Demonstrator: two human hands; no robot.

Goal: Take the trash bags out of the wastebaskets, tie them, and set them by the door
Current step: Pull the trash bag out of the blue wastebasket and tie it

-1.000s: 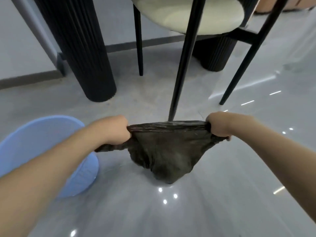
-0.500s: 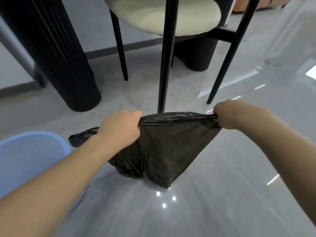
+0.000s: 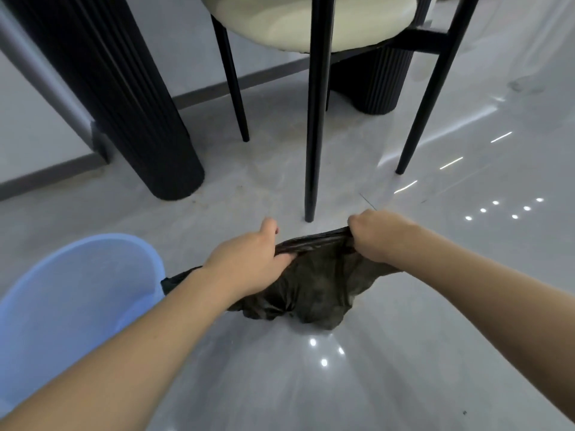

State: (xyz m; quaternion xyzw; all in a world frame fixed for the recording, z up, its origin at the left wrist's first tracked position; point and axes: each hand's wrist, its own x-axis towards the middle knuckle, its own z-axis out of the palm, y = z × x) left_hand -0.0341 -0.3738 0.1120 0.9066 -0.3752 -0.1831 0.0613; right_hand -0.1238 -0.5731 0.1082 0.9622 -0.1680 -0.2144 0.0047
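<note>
A dark, crumpled trash bag (image 3: 314, 290) sits on the glossy grey floor in front of me, out of the wastebasket. My left hand (image 3: 249, 262) holds the left side of its gathered top edge, with a loose tail of bag trailing out behind my wrist. My right hand (image 3: 371, 236) grips the right end of that edge in a fist. The top edge is bunched into a short band between the two hands. The light blue wastebasket (image 3: 74, 300) stands at the lower left, partly behind my left forearm.
A chair with a cream seat (image 3: 308, 20) and thin black legs (image 3: 314, 119) stands just beyond the bag. Two black ribbed table pillars (image 3: 130, 104) rise at left and back right. A wall with a dark baseboard runs behind.
My hands have come closer together, so the bag's stretched top edge is now bunched short. The bag has sagged lower onto the floor, and the view has shifted slightly.
</note>
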